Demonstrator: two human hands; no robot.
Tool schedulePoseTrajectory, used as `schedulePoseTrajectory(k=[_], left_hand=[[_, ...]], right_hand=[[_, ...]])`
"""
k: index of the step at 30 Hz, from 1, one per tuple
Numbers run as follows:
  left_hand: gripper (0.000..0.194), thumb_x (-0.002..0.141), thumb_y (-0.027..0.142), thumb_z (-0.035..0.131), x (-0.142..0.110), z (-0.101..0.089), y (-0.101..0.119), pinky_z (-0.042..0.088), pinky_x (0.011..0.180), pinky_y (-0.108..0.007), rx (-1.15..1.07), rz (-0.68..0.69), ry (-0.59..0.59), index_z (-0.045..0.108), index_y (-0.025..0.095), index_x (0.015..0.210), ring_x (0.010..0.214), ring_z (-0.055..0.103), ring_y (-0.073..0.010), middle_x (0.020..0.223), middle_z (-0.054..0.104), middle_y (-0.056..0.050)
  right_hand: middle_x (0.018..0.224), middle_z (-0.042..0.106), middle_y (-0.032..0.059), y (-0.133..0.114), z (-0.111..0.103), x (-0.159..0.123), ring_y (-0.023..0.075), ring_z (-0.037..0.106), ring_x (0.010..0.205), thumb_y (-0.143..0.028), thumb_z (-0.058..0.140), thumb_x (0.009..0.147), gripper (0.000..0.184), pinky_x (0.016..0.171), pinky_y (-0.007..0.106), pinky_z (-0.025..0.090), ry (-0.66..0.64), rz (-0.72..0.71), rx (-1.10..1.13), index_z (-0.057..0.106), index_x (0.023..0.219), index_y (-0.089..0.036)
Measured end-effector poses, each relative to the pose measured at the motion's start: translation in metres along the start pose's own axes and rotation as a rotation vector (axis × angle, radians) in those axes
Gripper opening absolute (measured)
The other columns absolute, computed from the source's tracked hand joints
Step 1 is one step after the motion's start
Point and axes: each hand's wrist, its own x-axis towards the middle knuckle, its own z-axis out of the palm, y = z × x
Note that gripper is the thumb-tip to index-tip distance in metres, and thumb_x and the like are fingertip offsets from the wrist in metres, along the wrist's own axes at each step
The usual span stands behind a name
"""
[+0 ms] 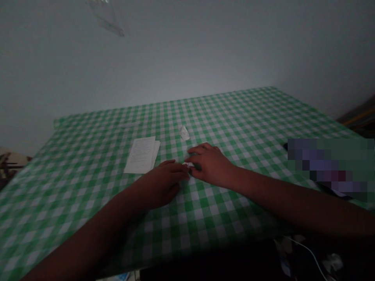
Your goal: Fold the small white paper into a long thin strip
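Observation:
A small white piece of folded paper (189,164) lies low over the checked tablecloth between my two hands, mostly covered by fingers. My right hand (213,164) pinches it between thumb and fingers from the right. From the left, the fingertips of my left hand (166,181) press together on its other end. Beyond my hands is another small white folded paper (184,133), untouched. Printed white sheets (141,156) are stacked flat just past my left hand, with one sheet sticking out at the right side.
A green-and-white checked tablecloth (234,113) covers the table, which stands against a pale wall (187,50). At the right edge lies a dark flat object (334,192), largely blurred by pixels. A white cable (307,251) hangs below the front edge.

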Motion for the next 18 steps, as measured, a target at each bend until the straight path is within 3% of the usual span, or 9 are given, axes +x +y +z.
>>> schedulePoseTrajectory(k=[4, 13, 18], left_hand=[[0.037, 0.078, 0.005, 0.050, 0.000, 0.001, 0.001, 0.044, 0.105, -0.042, -0.054, 0.000, 0.015, 0.062, 0.016, 0.112, 0.117, 0.056, -0.0237, 0.124, 0.062, -0.010], [0.036, 0.082, 0.006, 0.046, -0.001, 0.004, -0.002, 0.045, 0.105, -0.039, -0.139, -0.036, 0.019, 0.061, 0.018, 0.112, 0.125, 0.053, -0.0219, 0.134, 0.055, -0.010], [0.032, 0.085, 0.007, 0.046, 0.001, 0.006, -0.003, 0.046, 0.105, -0.038, -0.154, -0.033, 0.036, 0.061, 0.018, 0.111, 0.120, 0.057, -0.0199, 0.129, 0.060, -0.008]], right_hand=[[0.131, 0.060, 0.0019, 0.002, 0.000, 0.002, 0.0312, 0.047, 0.115, -0.031, 0.057, 0.085, 0.030, 0.084, 0.045, 0.039, 0.007, 0.022, 0.022, 0.069, 0.112, -0.031], [0.130, 0.060, -0.0025, 0.020, -0.002, 0.009, 0.0283, 0.047, 0.114, -0.023, 0.056, 0.085, 0.033, 0.086, 0.044, 0.036, -0.029, -0.006, 0.114, 0.072, 0.109, -0.038], [0.129, 0.061, -0.0008, 0.018, -0.002, 0.008, 0.0296, 0.047, 0.113, -0.031, 0.060, 0.084, 0.028, 0.086, 0.045, 0.036, -0.014, -0.022, 0.101, 0.072, 0.108, -0.036]])
